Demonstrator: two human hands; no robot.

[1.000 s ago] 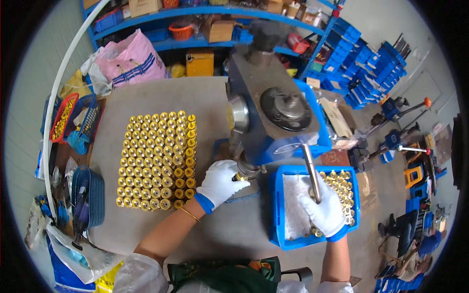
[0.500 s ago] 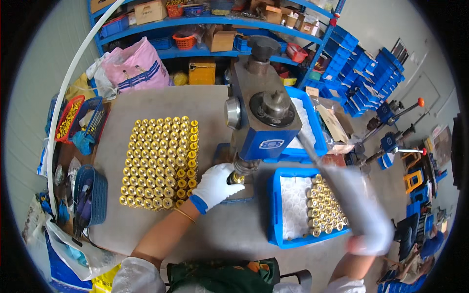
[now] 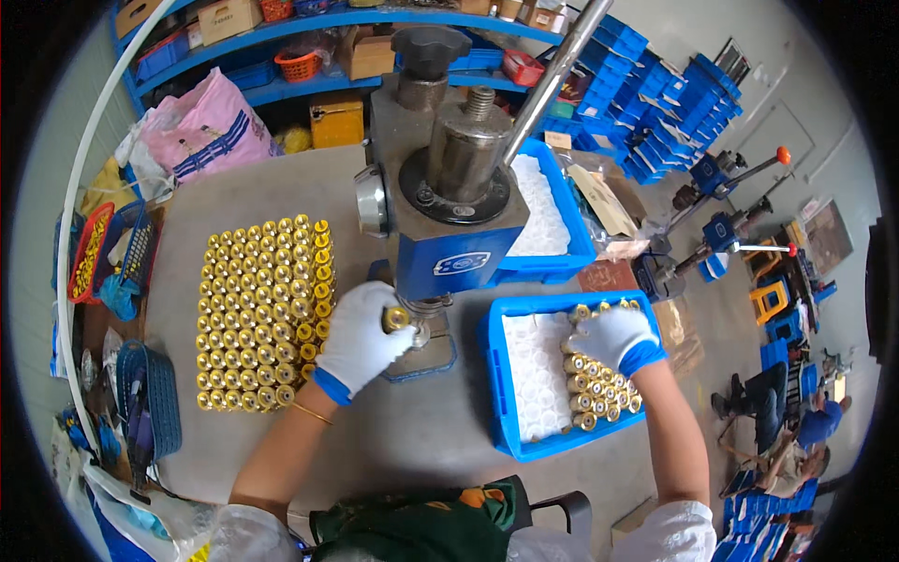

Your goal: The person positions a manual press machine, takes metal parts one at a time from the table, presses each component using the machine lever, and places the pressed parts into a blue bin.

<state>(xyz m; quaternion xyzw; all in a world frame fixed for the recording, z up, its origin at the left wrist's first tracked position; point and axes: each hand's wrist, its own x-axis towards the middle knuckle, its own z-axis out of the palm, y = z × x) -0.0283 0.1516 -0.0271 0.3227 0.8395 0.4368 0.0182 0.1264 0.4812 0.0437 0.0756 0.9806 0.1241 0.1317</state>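
Observation:
In my white-gloved left hand (image 3: 361, 339) is a brass fitting (image 3: 396, 318), pinched between thumb and fingers just in front of the press head. A metal seat (image 3: 421, 333) on the base of the bench press (image 3: 456, 234) shows beside my fingertips. My right hand (image 3: 613, 337), gloved too, reaches into the blue tray (image 3: 496, 398), its fingers closed around a brass fitting (image 3: 580, 314) at the end of a row; the fingertips are partly hidden. More brass fittings (image 3: 599, 389) stand there beside a white cell divider (image 3: 536, 375). The press lever (image 3: 562, 75) slants up and away.
A large block of upright brass fittings (image 3: 253, 318) covers the table's left part. Behind the right tray stands another blue tray (image 3: 585, 248) with a white divider. Baskets (image 3: 150, 398) line the left edge, and a pink bag (image 3: 201, 131) lies at the back.
My right hand has left the press lever and come down into the tray. The lever has swung upward. My left hand has drawn its fitting out from under the press head. The view has shifted.

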